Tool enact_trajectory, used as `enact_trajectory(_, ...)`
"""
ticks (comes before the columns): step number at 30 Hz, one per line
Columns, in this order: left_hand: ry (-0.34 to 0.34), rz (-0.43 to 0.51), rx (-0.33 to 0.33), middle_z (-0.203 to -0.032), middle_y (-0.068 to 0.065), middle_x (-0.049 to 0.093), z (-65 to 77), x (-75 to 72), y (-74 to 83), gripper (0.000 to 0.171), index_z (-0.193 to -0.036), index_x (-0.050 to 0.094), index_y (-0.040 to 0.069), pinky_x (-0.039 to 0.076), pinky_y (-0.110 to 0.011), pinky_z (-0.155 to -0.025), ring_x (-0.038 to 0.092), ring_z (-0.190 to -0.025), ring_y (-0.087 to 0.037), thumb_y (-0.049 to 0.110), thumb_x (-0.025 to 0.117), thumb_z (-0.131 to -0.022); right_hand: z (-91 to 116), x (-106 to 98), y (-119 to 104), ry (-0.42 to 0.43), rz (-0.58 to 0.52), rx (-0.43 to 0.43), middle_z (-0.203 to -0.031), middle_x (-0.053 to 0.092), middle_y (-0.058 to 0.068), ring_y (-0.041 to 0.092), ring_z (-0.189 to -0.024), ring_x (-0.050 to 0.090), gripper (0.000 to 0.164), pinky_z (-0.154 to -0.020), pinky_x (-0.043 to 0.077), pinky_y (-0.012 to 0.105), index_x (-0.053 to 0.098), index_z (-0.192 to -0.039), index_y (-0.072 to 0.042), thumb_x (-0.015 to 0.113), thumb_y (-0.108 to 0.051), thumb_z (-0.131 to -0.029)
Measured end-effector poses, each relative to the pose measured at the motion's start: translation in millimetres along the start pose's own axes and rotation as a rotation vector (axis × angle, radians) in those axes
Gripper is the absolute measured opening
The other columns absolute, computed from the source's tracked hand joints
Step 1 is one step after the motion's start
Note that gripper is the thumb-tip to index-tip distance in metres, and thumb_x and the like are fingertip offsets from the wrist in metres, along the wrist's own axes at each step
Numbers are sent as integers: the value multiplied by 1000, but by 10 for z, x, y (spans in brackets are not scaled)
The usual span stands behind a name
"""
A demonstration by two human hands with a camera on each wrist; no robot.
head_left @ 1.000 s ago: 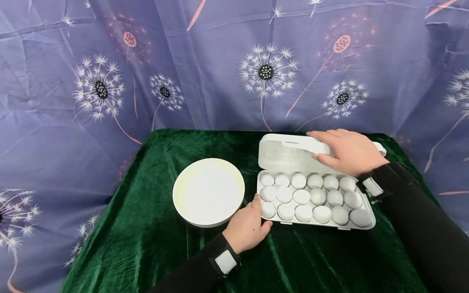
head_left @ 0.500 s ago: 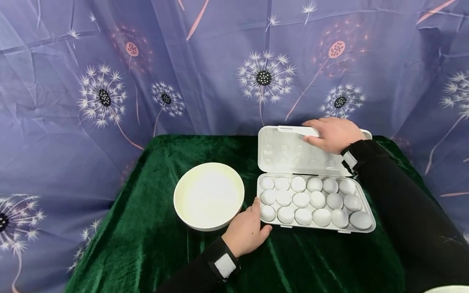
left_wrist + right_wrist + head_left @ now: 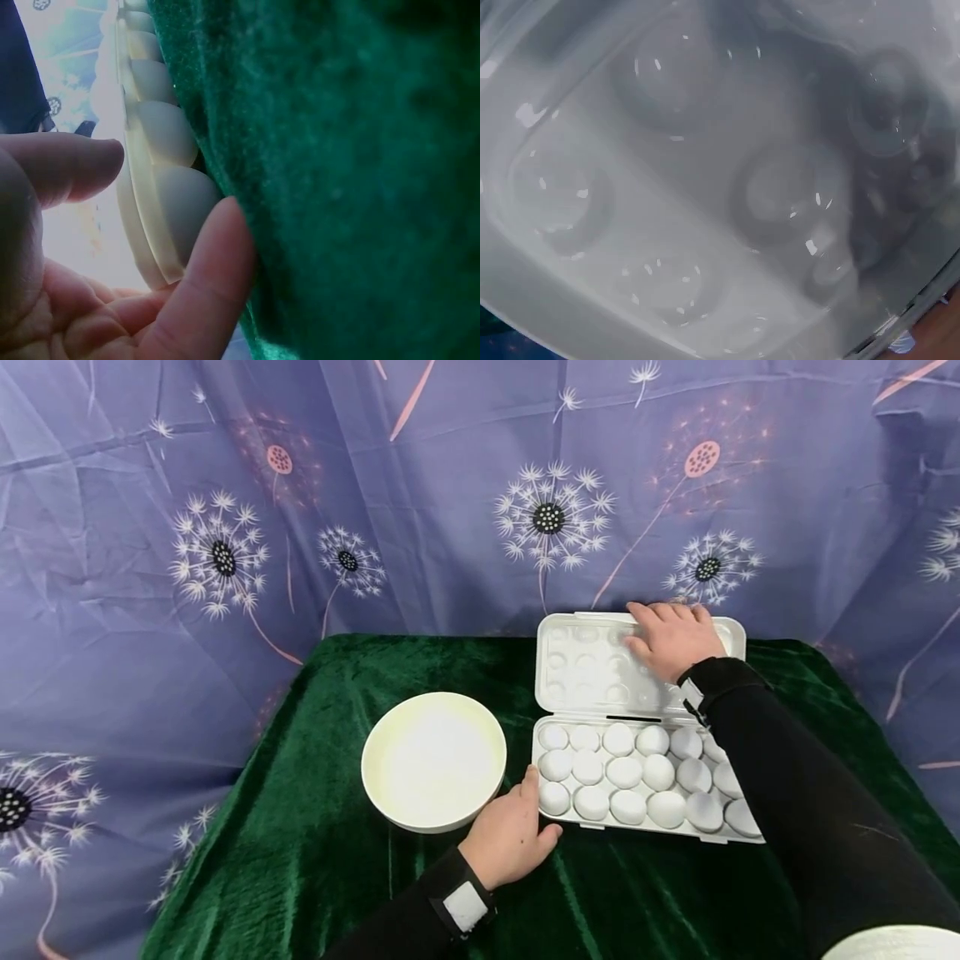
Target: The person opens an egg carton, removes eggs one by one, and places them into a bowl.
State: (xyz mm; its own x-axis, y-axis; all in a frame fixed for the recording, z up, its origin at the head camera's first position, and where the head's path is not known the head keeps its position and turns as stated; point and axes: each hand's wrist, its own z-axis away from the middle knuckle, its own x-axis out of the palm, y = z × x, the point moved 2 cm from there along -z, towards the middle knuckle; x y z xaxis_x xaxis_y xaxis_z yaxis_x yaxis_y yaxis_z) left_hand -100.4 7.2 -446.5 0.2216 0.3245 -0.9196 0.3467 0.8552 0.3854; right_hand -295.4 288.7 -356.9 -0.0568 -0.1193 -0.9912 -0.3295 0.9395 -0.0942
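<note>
A white egg box [image 3: 645, 836] lies on the green cloth with its lid [image 3: 577, 689] swung back and several white eggs [image 3: 627, 807] set in rows. My right hand [image 3: 671, 639] rests on the inside of the lid, fingers reaching its far edge and thumb spread to the left. Close up in the right wrist view, the translucent lid [image 3: 667, 187] shows round bumps. My left hand [image 3: 504, 831] touches the box's near left corner with fingers extended. In the left wrist view, its thumb and fingers lie either side of the box corner [image 3: 169, 247].
A round cream bowl [image 3: 435, 760] stands left of the egg box, close to my left hand. At the lower right corner a pale round rim [image 3: 892, 943] shows beside my right sleeve. A purple dandelion-print curtain [image 3: 450, 527] hangs behind the green-covered table [image 3: 300, 827].
My right hand has pushed the lid from half raised to lying far back, then moved slightly left on it. A pale rim has come into view at lower right. My left hand stays put.
</note>
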Motion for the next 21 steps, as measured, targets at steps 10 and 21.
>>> enact_trajectory(10,-13,7,6,-135,-18,61,6,29,-26,84,-155,29,-6,53,-36,-89,65,-112,-22,42,66,-97,77,313,-40,-248,-19,8,-157,32,26,52,-141,29,62,-108,18,71,32,-160,-16,47,-44,-106)
enact_trajectory(21,-27,28,-1,-138,-17,59,3,-14,-50,84,-156,27,-4,52,-35,-90,64,-114,-21,43,65,-98,105,455,-114,-499,-95,-15,-129,63,18,38,-109,62,50,-92,45,56,56,-145,-10,45,-41,-107)
